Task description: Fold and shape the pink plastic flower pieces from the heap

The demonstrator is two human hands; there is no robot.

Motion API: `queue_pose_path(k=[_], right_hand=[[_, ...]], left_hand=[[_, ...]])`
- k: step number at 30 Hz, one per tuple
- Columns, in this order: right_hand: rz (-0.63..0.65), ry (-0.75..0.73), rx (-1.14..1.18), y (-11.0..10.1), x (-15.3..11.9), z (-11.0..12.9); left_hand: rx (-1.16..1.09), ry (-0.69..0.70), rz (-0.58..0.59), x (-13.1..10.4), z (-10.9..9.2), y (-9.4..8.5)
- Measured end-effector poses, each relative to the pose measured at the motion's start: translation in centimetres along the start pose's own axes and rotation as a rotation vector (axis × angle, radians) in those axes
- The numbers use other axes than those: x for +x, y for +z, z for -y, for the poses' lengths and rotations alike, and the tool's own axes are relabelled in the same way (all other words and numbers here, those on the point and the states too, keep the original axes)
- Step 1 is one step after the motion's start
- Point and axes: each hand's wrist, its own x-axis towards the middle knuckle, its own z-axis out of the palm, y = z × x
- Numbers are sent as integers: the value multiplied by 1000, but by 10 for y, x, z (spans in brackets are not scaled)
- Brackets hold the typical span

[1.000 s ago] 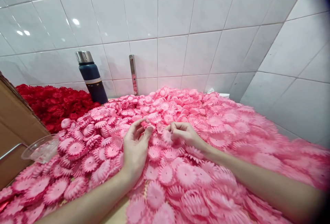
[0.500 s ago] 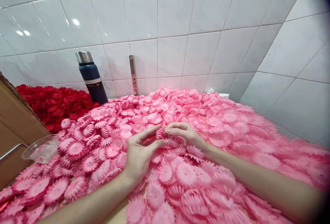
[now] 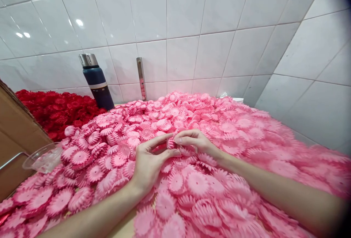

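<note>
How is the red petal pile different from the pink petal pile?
The red petal pile is dark; the pink petal pile is lighter. The red petal pile looks smaller and lies partly behind the cardboard box; the pink petal pile spreads widely across the table. Both are made of fringed pieces.

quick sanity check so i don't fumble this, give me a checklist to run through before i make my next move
1. Right hand at the small, curled pink petal piece: ok, fingertips meet its edge
2. Left hand firm on that piece: cannot tell, thumb and forefinger stand either side of it
3. Only one piece between the hands: cannot tell, pink ones crowd behind
4. Dark blue bottle with silver cap clear of both hands: ok, it stands near the tiled wall
5. Clear plastic tub clear of both hands: ok, far left
6. Bare surface right under the hands: not ok, scalloped pink pieces cover it
</note>
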Motion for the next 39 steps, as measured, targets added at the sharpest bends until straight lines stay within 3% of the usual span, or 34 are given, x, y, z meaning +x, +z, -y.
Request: queue_pose_path(k=[35,39], right_hand=[[-1,22,15,-2,2,-3],[-16,-31,-31,-1,3,-3]], left_hand=[[27,5,42,0,-1,0],[15,20,-9,-1,-2,1]])
